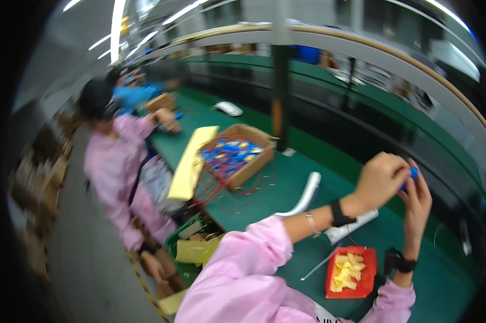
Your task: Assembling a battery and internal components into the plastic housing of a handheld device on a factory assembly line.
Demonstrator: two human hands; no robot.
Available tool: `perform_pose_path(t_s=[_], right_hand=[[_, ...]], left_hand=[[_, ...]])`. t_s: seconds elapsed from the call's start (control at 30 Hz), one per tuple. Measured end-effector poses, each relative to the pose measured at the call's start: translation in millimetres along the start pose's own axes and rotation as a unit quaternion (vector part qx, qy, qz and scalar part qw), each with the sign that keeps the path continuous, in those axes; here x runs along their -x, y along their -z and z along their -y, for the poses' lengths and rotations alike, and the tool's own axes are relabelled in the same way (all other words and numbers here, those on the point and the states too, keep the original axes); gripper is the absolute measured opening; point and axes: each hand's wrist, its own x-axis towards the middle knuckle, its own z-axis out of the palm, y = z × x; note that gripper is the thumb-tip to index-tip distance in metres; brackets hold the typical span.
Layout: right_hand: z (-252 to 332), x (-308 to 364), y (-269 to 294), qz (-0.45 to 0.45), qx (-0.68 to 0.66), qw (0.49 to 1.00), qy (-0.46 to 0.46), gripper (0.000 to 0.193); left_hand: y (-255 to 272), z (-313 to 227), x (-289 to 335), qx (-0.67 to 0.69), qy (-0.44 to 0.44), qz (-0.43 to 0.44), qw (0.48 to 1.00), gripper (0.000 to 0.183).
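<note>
Both arms, in pink sleeves, reach to the right over the green bench. My left hand (382, 176) is closed, its fingertips pinching a small blue piece (413, 172). Around the other side of that piece, my right hand (418, 198) has its fingers closed too. Most of the blue piece is covered by the fingers, so its exact kind cannot be made out. Below the hands sits a red tray (371, 280) with yellow paper-like pieces (348, 272) in it.
A cardboard box (256, 161) holds many blue parts with red wires that trail onto the bench (237, 212). Beside it lies a yellow sheet (192, 167). White curved parts (306, 195) rest nearby. Co-workers (119, 156) stand at left; a post (280, 91) rises behind.
</note>
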Motion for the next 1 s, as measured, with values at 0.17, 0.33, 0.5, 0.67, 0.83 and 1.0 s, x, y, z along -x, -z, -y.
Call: perform_pose_path(t_s=[0.17, 0.33, 0.5, 0.67, 0.83, 1.0], right_hand=[[-9.5, -8.2, -0.3, 0.028, -0.094, 0.994, -0.04, 0.042], [-15.0, -7.8, 15.7, 0.021, -0.131, 0.99, -0.043, 0.029], [-16.4, -6.2, 8.1, -0.015, -0.142, 0.989, -0.029, 0.027], [-21.2, -4.7, 4.3, -0.031, -0.067, 0.997, 0.003, 0.025], [-29.1, -0.8, -2.9, -0.067, -0.058, 0.996, 0.032, 0.026], [-25.5, -2.7, -1.4, -0.034, -0.107, 0.994, -0.004, 0.029]], left_hand=[[4.1, 8.0, 0.6, 0.054, 0.121, 0.063, 0.989, 0.012], [-11.4, 11.2, 1.9, 0.149, 0.208, 0.083, 0.963, 0.01], [-6.8, 15.7, 0.5, 0.106, 0.169, 0.097, 0.975, 0.01], [-2.1, 19.8, 1.0, 0.084, 0.155, 0.103, 0.979, 0.009], [-8.6, 13.9, 4.4, 0.046, 0.154, 0.084, 0.983, 0.006], [0.2, 22.9, 1.9, 0.197, 0.282, 0.146, 0.928, 0.015]])
